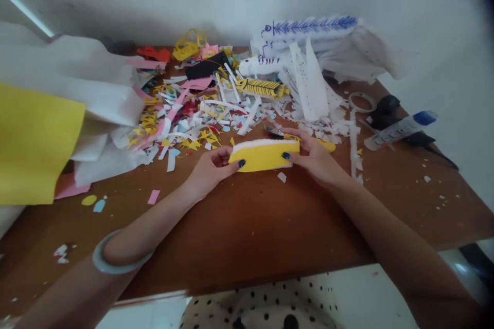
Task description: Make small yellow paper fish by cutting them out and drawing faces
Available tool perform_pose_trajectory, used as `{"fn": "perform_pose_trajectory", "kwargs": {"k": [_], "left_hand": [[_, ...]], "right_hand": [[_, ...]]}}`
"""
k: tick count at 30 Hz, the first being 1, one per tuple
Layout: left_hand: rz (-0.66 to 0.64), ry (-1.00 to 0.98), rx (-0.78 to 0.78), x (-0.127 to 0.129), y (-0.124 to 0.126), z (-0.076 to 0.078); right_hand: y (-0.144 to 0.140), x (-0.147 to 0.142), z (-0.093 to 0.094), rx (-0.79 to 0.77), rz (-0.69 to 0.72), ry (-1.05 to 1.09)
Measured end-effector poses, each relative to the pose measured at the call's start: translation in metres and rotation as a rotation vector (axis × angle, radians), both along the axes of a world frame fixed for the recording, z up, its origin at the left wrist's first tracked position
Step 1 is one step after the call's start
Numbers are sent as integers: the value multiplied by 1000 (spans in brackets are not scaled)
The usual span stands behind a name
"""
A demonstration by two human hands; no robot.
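Observation:
Between my two hands is a rectangular yellow felt-like piece (260, 158), with a white layer showing along its upper edge and lower right corner. My left hand (212, 169) pinches its left end, thumb on the yellow face and fingers behind. At the other end, my right hand (312, 157) grips it the same way. The piece is held just above the brown table (250, 226). Behind my right hand lies a yellow-handled tool (326, 145), mostly hidden, with a dark metal part at its left. A small white scrap (282, 177) lies just below the piece.
Beyond my hands spreads a heap of paper scraps (185, 113). A yellow fishbone-marked piece (260, 87) lies on it. White sheets with blue drawings (312, 31) stand behind. On the right are a tape roll (362, 102) and a blue-capped clear tube (401, 131); large yellow sheet (34, 144) at left.

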State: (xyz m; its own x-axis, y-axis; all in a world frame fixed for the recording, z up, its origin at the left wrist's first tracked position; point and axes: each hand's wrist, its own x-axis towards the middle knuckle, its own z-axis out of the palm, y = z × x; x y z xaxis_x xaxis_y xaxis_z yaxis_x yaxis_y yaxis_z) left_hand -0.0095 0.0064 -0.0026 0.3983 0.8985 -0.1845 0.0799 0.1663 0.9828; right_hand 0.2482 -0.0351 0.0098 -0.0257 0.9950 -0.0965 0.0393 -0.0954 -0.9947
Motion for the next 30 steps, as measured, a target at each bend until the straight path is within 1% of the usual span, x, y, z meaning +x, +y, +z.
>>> {"fn": "perform_pose_trajectory", "kwargs": {"k": [3,9,12,15,18,20,22,26,30], "left_hand": [[9,16,9,0,0,0],[-1,34,6,-1,0,0],[-11,52,44,0,0,0],[-50,99,164,-1,1,0],[-106,177,382,-6,2,1],[-132,255,537,-9,3,1],[-147,325,612,-11,4,1],[-193,373,567,-9,4,1],[-197,368,561,-6,4,1]], "right_hand": [[0,2,1,-6,-1,-37],[0,2,3,-9,-6,-25],[0,2,4,11,-19,-71],[1,4,4,94,-19,-167],[1,6,3,204,15,-313],[0,7,0,251,53,-403],[0,6,-3,268,78,-482],[-1,4,-6,279,95,-610],[-1,5,-6,303,107,-672]]}}
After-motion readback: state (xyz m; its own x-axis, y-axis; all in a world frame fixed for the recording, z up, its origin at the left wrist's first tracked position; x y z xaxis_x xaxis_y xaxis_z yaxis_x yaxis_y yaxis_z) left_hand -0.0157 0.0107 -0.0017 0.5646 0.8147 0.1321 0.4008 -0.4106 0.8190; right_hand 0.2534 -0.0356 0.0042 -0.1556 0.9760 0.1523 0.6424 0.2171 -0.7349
